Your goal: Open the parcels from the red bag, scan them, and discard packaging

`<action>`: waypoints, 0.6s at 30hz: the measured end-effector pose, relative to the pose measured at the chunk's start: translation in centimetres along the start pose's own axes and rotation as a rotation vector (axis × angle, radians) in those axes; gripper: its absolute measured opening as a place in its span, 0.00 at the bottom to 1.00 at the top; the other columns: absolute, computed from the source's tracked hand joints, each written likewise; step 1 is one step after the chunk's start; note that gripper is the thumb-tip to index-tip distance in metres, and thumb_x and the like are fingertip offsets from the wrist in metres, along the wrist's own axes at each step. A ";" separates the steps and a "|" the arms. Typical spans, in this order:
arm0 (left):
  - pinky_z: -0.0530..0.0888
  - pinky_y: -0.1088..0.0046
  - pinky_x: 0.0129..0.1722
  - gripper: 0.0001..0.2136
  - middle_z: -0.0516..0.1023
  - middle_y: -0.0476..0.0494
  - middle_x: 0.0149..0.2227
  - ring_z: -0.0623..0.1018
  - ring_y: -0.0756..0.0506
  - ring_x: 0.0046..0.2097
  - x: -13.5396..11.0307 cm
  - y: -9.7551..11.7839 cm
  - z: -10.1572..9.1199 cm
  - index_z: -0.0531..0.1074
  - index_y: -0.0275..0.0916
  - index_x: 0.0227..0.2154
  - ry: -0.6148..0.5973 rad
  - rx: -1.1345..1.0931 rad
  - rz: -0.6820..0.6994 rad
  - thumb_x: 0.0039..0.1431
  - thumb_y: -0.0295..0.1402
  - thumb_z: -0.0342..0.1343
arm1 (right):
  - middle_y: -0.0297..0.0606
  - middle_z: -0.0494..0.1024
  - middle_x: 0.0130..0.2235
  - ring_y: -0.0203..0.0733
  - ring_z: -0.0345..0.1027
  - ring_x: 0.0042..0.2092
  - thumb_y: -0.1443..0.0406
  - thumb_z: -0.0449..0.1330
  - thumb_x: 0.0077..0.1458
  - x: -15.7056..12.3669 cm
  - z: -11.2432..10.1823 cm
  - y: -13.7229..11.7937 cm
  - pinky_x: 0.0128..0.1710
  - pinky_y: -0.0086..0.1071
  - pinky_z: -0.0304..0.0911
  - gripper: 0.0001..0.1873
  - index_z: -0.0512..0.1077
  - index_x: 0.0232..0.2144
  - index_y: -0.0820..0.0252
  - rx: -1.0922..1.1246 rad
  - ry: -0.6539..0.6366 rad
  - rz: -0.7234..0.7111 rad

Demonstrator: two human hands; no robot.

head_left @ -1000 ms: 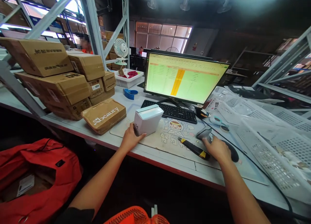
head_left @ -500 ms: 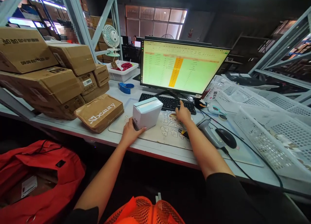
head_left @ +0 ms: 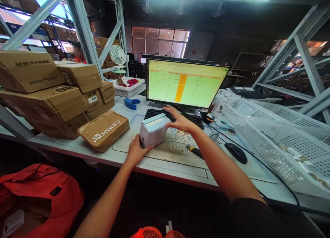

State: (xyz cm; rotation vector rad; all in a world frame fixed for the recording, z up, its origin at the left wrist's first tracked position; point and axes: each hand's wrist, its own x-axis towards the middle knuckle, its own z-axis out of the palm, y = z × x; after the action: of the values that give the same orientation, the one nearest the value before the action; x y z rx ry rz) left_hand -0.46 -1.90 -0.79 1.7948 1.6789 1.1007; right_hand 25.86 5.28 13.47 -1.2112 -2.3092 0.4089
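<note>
Now our left hand [head_left: 135, 150] pinches the box [head_left: 154, 133] at its near corner, steadying it, while our right hand [head_left: 182, 122] hovers just beside, fingers [head_left: 172, 112] spread.

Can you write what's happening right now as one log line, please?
left hand: grips white box on desk mat | right hand: open, blurred, above keyboard edge beside white box | monitor: on, showing green spreadsheet
</note>
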 end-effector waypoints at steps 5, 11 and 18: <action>0.73 0.54 0.55 0.35 0.76 0.36 0.55 0.76 0.34 0.56 -0.1 -1.6 0.5 0.62 0.43 0.61 -0.014 -0.152 0.187 0.52 0.41 0.69 | 0.48 0.59 0.71 0.74 0.45 0.71 0.59 0.83 0.39 -2.2 2.8 -5.8 0.70 0.61 0.54 0.65 0.55 0.74 0.51 -0.382 -0.089 -0.110; 0.66 0.44 0.66 0.44 0.66 0.30 0.66 0.69 0.29 0.66 -0.4 -1.9 0.8 0.54 0.41 0.68 0.024 -0.098 0.312 0.49 0.33 0.68 | 0.48 0.72 0.57 0.66 0.65 0.58 0.69 0.81 0.39 -6.9 0.8 -9.1 0.55 0.49 0.71 0.40 0.74 0.55 0.57 -0.568 -0.098 -0.029; 0.64 0.43 0.68 0.38 0.68 0.30 0.65 0.67 0.28 0.67 -0.4 -1.2 0.3 0.61 0.39 0.65 -0.018 0.018 0.294 0.53 0.44 0.66 | 0.42 0.79 0.48 0.54 0.74 0.46 0.62 0.77 0.42 -22.2 -11.1 -4.8 0.47 0.43 0.73 0.32 0.75 0.51 0.57 -0.149 0.275 0.459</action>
State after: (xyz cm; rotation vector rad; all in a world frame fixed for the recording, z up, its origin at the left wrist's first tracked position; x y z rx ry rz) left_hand -0.92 -2.00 -2.00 2.1053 1.4496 1.1866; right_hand 39.48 -15.40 18.59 -1.7581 -1.8471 0.2088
